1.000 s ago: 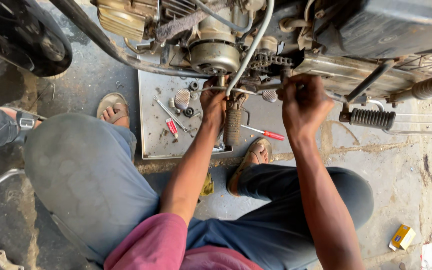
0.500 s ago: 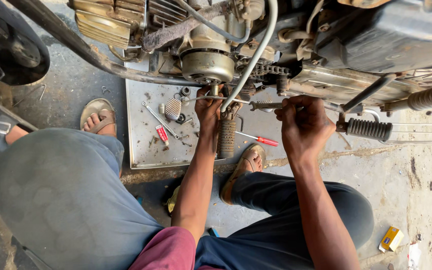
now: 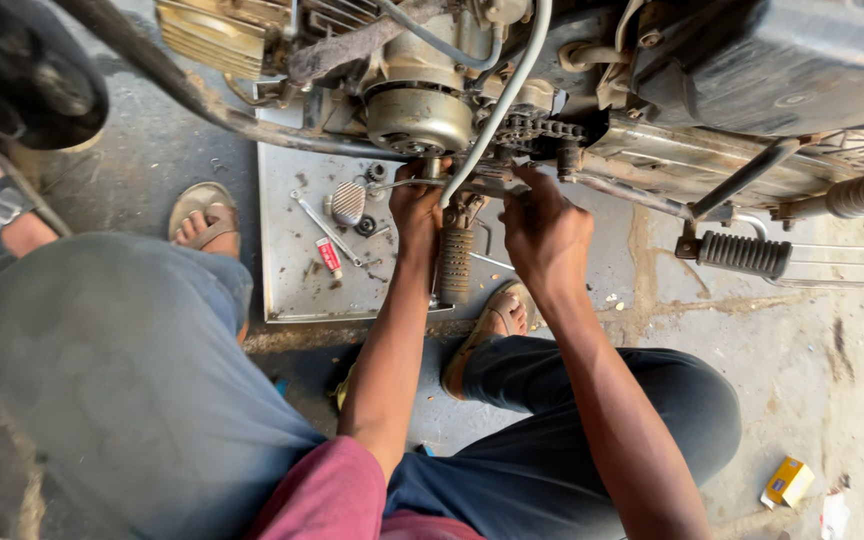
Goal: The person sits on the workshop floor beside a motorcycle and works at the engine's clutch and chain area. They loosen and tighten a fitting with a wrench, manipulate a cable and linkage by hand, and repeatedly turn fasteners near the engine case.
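The dull grey cast-metal engine cover looks matt and grimy. A black ribbed rubber footpeg hangs above the scuffed grey sheet-metal tray. The rough concrete floor is stained.

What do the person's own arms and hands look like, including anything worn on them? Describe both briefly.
Both arms are bare from the short maroon-pink sleeve down. The left hand and right hand wear no gloves; no watch, ring or bracelet shows on either. The forearms are slim and long, with no visible markings.
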